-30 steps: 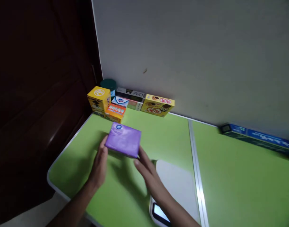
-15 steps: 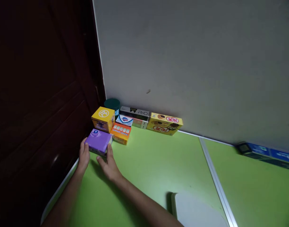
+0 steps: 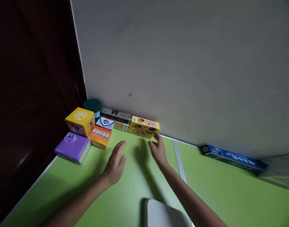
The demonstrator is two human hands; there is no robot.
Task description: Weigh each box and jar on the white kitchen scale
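Your left hand (image 3: pixel 115 165) and right hand (image 3: pixel 158 151) hover empty over the surface (image 3: pixel 125 192), the right near the flat yellow box (image 3: pixel 143 127) at the back edge. The purple pack (image 3: pixel 72 146) lies by the left edge

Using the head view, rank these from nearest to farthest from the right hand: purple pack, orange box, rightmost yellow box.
1. Rightmost yellow box: just beyond the right hand, slightly to its left.
2. Orange box: farther left.
3. Purple pack: leftmost of the three.
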